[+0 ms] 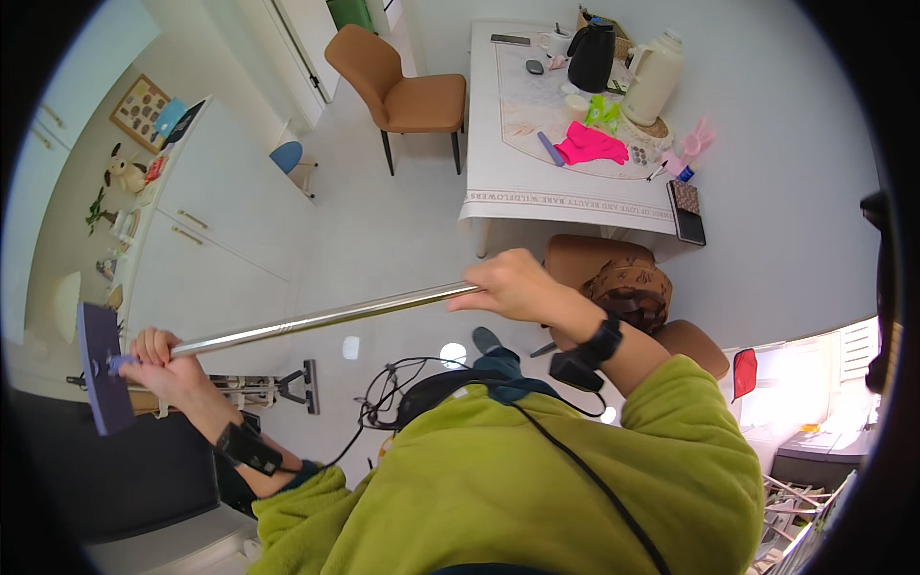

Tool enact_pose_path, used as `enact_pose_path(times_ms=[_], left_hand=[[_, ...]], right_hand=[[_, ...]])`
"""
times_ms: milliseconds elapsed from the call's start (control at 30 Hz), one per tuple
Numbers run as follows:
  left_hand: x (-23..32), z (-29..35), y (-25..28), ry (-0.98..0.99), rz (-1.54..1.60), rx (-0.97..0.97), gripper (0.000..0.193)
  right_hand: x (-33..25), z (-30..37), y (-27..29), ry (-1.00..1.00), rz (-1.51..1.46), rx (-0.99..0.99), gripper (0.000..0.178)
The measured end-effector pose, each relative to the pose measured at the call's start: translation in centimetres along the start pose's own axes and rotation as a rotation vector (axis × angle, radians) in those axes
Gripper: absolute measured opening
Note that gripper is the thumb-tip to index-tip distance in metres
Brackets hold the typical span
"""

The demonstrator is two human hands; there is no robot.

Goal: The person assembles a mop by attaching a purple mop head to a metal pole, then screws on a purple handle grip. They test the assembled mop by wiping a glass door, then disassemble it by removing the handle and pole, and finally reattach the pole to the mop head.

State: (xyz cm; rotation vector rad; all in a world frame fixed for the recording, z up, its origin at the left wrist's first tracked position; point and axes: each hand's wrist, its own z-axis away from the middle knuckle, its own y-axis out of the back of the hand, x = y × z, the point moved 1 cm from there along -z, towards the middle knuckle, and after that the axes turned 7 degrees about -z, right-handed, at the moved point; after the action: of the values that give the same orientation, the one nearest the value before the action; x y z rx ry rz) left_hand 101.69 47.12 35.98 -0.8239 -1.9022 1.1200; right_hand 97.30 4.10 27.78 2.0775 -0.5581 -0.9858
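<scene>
Both arms extend leftward. The left hand is closed around the mop pole near its flat purple head; the right hand closes over the pole's near end, wrist bent.

Flat mop: silver pole near-horizontal, purple head raised at left.

Bright, even daylight; fisheye edges bend darkly.

Glossy metal mop pole, matt purple flat mop head, fuzzy green fleece sleeve.
</scene>
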Motion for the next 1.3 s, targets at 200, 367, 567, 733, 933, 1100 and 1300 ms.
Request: enact_pose_path(times_ms=[200,367,567,733,933,1100,1300], left_hand=[[-6.3,0.2,1.4,-0.238,-0.442,0.305,0.05],[-4.6,-2.1,1.2,-0.276,-0.25,0.324,0.057],[-4.3,-1.1,-0.1,-0.253,-0.174,0.298,0.06],[-4.4,-0.4,-1.4,-0.252,-0.15,0.313,0.059],[-3.6,0.6,-1.1,-0.259,-0.144,0.341,0.059],[-3.0,1.8,-0.2,-0.255,-0.084,0.34,0.058],[-2.4,3.5,0.8,-0.27,-0.03,0.38,0.057]], right_hand=[[16.6,-3.9,-2.5,-0.246,-0.812,-0.08,0.032],[39.0,-1.3,-0.9,-0.812,0.327,0.181,0.048],[48.0,2.9,-4.0,-0.974,0.387,0.03,0.048],[48.3,1.1,-3.5,-1.062,0.275,0.029,0.043],[35.5,-5.2,3.3,-0.43,-0.448,0.183,0.031],[24.9,-10.5,9.6,0.015,-0.629,-0.014,0.029],[21.0,-13.6,10.0,0.232,-0.606,-0.112,0.03]])
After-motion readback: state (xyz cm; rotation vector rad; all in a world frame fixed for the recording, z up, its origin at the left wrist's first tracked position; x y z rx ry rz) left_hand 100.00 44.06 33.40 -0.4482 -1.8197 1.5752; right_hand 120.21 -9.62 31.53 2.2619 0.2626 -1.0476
